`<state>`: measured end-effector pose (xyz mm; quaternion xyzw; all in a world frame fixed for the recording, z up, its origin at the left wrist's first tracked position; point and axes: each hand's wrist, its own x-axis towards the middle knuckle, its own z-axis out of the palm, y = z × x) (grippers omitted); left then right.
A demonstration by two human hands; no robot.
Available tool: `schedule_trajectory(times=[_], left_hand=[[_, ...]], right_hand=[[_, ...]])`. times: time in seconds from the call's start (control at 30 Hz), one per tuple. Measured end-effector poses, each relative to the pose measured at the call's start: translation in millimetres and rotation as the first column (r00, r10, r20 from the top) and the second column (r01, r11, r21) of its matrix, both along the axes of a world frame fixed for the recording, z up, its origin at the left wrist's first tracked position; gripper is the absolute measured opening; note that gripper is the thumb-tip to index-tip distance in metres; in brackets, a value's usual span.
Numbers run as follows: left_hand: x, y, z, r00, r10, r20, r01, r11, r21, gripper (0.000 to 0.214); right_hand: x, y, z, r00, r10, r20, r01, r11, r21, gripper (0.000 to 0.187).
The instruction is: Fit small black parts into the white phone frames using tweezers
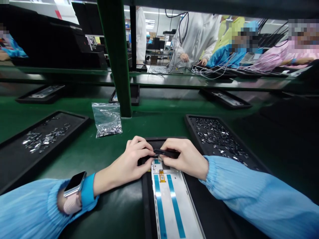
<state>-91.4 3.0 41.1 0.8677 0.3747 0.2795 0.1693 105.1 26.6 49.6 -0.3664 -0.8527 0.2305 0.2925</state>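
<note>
At device frame (167, 205) top, R hand (185, 156) grips blk tool (169, 153), L hand (136, 157) hold unclear; orange label (162, 178) illegible.

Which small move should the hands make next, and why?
Probably, the right hand should gently lower the black tool while the left hand gives support: the tool's tip and the left fingers are close together at the far end of the silver frame.

Green post (114, 56) stands tall | clear bag (106, 116) sits right beside its foot, small parts (109, 130) heaped low | white cables (211, 71) sprawl over the back shelf (82, 77) | beyond, person in white (199, 35), person in blue (219, 58) alongside!
</note>
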Motion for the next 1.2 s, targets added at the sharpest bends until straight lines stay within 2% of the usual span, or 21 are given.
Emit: schedule_trajectory(times=[0.27,0.43,0.67,0.77,0.93,1.03,1.2], left_hand=[[0,-1,2.3,1.0,-0.002,-0.014,0.002,1.0,-0.019,0.011],[-1,-2,3.4,1.0,-0.007,-0.028,0.006,1.0,-0.029,0.024],[-2,-1,3.6,0.997,-0.057,-0.043,0.056,0.998,-0.033,0.018],[-2,0,2.6,0.996,-0.068,-0.057,0.067,0.998,-0.02,0.017],[-1,0,4.0,0.988,-0.066,-0.141,0.071,0.997,0.03,0.018],[0,-1,7.3,0.981,-0.056,-0.187,0.072,0.994,0.08,0.019],[3,-3,13.5,0.964,-0.043,-0.264,0.082,0.987,0.137,0.02]], right_hand=[[-6,-5,2.8,0.998,-0.037,0.056,0.037,0.999,0.006,0.016],[-7,-7,4.8,0.989,-0.01,0.146,0.01,1.0,-0.005,0.021],[-4,-8,10.7,0.935,0.069,0.348,-0.095,0.994,0.059,0.012],[-3,-4,12.6,0.935,0.091,0.343,-0.118,0.991,0.059,0.008],[0,6,14.9,0.977,0.105,0.184,-0.096,0.994,-0.057,0.013],[0,9,16.2,0.984,0.086,0.158,-0.064,0.988,-0.142,0.014],[1,14,14.3,0.993,0.052,0.102,-0.017,0.948,-0.318,0.007]])
